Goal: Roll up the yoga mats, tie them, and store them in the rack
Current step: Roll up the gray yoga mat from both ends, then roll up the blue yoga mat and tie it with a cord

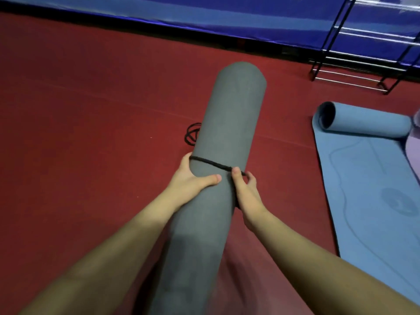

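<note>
- left hand (195, 180) wraps its fingers round the rolled dark grey foam yoga mat (229, 123), steadying it
- right hand (246, 192) pinches the thin black cord loop (209, 162) circling the mat (likely tightening)

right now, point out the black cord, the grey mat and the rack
black cord (213, 163): head view, stretch crossing the mat
grey mat (229, 123): head view, upper side of roll
rack (350, 79): head view, lowest rails

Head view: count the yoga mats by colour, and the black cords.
Grey rolled foam yoga mat: 1
Blue partly rolled yoga mat: 1
Purple mat, only its edge in view: 1
Black cords: 2, one round the grey mat, one loose beside it
Total: 5
</note>
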{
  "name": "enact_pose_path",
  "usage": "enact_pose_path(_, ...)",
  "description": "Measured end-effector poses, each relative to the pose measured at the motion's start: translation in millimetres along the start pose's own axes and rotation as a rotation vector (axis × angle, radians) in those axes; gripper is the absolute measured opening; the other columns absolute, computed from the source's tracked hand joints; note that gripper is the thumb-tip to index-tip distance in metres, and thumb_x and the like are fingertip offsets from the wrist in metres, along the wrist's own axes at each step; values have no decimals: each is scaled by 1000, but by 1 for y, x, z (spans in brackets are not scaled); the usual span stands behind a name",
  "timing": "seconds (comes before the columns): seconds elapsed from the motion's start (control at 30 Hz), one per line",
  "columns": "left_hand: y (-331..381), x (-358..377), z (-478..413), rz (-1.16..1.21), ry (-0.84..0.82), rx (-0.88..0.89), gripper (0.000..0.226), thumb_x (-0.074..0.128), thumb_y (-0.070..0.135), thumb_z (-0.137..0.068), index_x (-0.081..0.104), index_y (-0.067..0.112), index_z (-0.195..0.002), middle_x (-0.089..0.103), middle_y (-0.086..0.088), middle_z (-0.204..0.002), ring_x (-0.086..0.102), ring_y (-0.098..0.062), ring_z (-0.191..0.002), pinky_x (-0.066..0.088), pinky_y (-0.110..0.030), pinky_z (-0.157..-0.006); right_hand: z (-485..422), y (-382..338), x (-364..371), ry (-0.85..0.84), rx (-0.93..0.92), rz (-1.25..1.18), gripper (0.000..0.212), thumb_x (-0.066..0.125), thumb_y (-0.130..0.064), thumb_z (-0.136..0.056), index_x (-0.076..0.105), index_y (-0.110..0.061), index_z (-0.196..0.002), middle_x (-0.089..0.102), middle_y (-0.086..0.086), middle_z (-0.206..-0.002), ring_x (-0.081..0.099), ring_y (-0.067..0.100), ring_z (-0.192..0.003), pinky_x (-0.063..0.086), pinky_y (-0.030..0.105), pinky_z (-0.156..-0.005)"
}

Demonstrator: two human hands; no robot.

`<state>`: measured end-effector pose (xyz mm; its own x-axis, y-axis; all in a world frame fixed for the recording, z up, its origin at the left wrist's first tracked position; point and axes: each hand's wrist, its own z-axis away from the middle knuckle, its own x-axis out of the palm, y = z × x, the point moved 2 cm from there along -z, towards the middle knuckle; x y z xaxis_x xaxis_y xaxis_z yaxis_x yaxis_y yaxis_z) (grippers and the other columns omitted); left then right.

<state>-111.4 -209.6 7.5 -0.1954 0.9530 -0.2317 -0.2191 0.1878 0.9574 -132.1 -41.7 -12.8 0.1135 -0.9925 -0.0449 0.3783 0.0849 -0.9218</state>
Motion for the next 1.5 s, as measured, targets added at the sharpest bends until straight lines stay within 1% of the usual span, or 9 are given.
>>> enact_pose_path(0.1,-10,-24,-28,-21,58,-35,71,90,25,-67,50,27,-125,63,15,-108,60,7,-90,46,-9,-67,-2,32,33,-158,66,-34,128,84,-62,-56,13,-24,-155,60,-8,-125,61,16,-120,46,43,-109)
enact_pose_path(0.2,-20,-56,-60,-81,68,-102,80,90,40,-54,53,26,-123,68,9,-109,66,-5,-94,54,-23,-80,-2,54,79,-276,50,-117,107,88,-42,-58,31,-28,-148,64,-7,-129,65,10,-114,52,40,-102)
enact_pose_path(0.33,-32,-108,-98,-230,119,-153,89,86,56,-39,57,30,-120,69,8,-110,67,-14,-97,55,-38,-93,-25,61,148,-264,-9,-154,99,88,-43,-53,44,-32,-141,68,-10,-123,67,6,-109,53,37,-101)
enact_pose_path(0.43,-45,-139,-116,-333,159,-201,94,84,60,-40,54,29,-124,66,6,-115,65,-17,-101,53,-40,-95,-39,68,191,-290,-18,-83,116,87,-47,-49,32,-35,-150,64,-13,-129,64,4,-113,50,33,-104)
enact_pose_path(0.67,-111,-150,-137,-396,137,-316,127,83,58,-63,6,25,-158,48,1,-147,52,-26,-130,42,-36,-105,-54,114,224,-244,69,-5,99,79,-31,-74,24,-35,-156,54,-13,-141,56,5,-124,46,30,-109)
enact_pose_path(0.8,-144,-139,-143,-541,77,-254,119,77,60,-71,5,27,-159,43,-2,-152,47,-25,-135,40,-39,-109,-64,133,229,-218,119,96,95,74,-36,-77,22,-32,-157,61,-9,-134,61,11,-118,49,32,-104)
enact_pose_path(1.2,-139,-107,-122,-882,68,-453,94,43,73,-89,-6,31,-157,12,-9,-164,28,-38,-142,29,-58,-109,-21,-15,108,-539,145,1129,84,63,-36,-94,13,-17,-159,47,7,-151,48,24,-135,38,23,-103)
enact_pose_path(1.37,-154,-103,-127,-963,154,-410,92,42,74,-88,2,28,-158,25,-15,-156,36,-39,-134,35,-56,-104,24,-20,20,-480,81,1016,77,61,-29,-95,17,-40,-156,60,-7,-136,66,9,-101,50,23,-93)
enact_pose_path(1.5,-159,-93,-124,-1042,229,-331,89,46,69,-90,11,22,-157,28,-23,-153,36,-47,-130,30,-63,-105,84,25,-53,-398,191,966,75,56,-23,-99,11,-45,-155,57,-10,-136,64,4,-105,48,19,-97)
